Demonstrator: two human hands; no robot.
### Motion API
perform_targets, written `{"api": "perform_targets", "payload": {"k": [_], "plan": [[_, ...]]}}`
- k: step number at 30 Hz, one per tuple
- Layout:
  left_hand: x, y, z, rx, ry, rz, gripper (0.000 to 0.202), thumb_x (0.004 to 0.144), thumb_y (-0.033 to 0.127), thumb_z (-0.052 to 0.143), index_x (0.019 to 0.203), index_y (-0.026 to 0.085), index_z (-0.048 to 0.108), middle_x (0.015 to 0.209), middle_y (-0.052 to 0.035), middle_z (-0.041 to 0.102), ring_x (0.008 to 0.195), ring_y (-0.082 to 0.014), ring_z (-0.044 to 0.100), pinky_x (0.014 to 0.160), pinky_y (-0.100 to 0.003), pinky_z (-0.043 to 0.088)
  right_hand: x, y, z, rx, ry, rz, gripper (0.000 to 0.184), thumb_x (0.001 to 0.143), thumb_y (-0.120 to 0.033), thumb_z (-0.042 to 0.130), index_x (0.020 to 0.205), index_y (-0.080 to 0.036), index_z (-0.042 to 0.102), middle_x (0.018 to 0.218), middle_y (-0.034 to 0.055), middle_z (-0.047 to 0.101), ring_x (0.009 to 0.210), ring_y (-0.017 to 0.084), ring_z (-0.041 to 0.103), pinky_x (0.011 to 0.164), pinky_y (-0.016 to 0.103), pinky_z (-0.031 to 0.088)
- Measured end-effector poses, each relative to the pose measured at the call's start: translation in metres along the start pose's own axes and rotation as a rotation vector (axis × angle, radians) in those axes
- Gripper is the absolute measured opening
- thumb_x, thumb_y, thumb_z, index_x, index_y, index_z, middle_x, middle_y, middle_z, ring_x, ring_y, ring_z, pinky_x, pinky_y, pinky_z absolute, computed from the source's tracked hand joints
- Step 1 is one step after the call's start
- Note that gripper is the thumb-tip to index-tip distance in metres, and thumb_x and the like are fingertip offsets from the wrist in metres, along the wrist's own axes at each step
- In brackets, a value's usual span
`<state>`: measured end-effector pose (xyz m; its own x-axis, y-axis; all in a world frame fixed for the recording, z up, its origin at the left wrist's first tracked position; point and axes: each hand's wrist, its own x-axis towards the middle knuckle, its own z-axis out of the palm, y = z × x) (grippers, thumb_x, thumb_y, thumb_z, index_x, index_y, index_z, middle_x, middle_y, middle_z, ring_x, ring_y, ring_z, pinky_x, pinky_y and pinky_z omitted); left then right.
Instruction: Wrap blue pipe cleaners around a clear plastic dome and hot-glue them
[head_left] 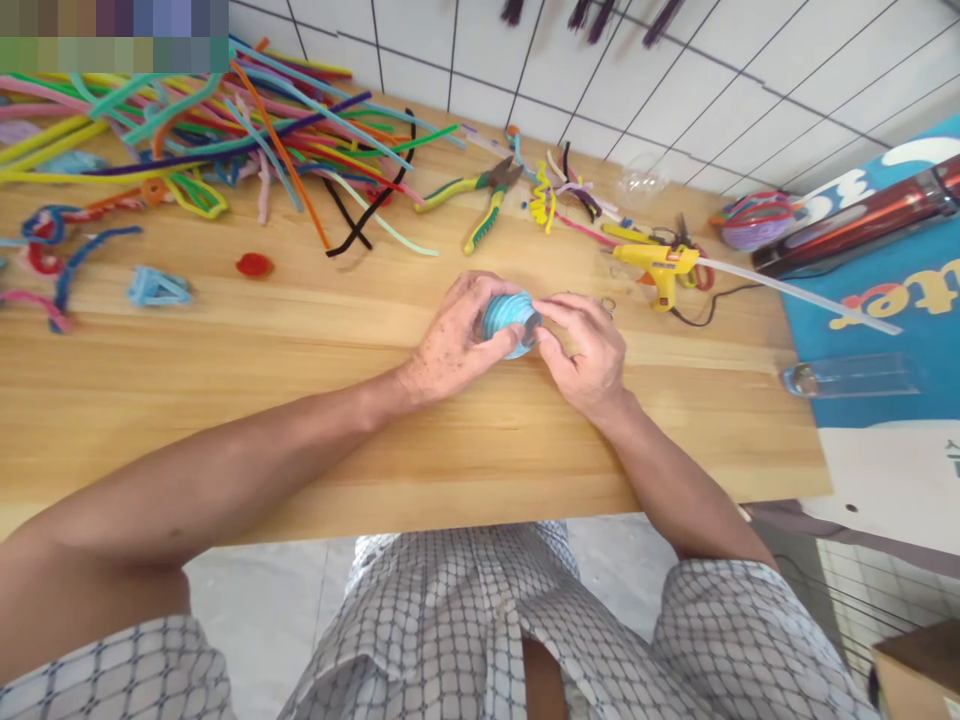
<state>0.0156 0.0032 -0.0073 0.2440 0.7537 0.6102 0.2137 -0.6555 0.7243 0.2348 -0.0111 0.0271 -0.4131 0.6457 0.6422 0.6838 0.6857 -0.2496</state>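
Above the middle of the wooden table, my left hand (461,340) is wrapped round a small rounded piece of coiled light-blue pipe cleaner (504,318), thumb across its near side. A dark opening shows at its right end. My right hand (583,345) meets that end with thumb and index fingertips pinched at the rim. Whether a loose strand is between those fingertips is too small to tell. Behind the hands lie pliers (491,212) with yellow-green handles, their jaws pointing away to the right.
Many coloured pipe cleaners (285,140) are heaped at the back left. A red oval piece (255,265) and a light-blue folded piece (159,287) lie left. At the right are a yellow glue gun (660,268) with a long glue stick, a dark red flask (862,220) and a clear tube (855,377).
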Motion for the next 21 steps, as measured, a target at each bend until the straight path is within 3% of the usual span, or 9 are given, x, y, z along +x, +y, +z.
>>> {"api": "perform_targets", "payload": {"k": [10,21], "plan": [[-0.001,0.000,0.006,0.015,0.012,0.011,0.033,0.100,0.043,0.069,0.126,0.023,0.063,0.117,-0.0097,0.070,0.114,-0.0269,0.065,0.102,-0.046,0.055,0.011,0.000,-0.010,-0.058,0.017,-0.107,0.012,0.102,-0.022,0.069,0.111,-0.025,0.076,0.103,0.0060,0.082,0.095,0.023,0.077,0.087,0.040,0.064],[-0.001,0.006,0.004,0.048,-0.001,-0.017,0.031,0.101,0.040,0.066,0.126,0.023,0.061,0.121,-0.0105,0.071,0.118,-0.0273,0.064,0.105,-0.046,0.054,0.027,-0.006,-0.017,-0.009,-0.134,-0.021,0.010,0.105,-0.020,0.061,0.099,-0.025,0.068,0.091,0.0037,0.073,0.082,0.019,0.070,0.074,0.035,0.058]]}}
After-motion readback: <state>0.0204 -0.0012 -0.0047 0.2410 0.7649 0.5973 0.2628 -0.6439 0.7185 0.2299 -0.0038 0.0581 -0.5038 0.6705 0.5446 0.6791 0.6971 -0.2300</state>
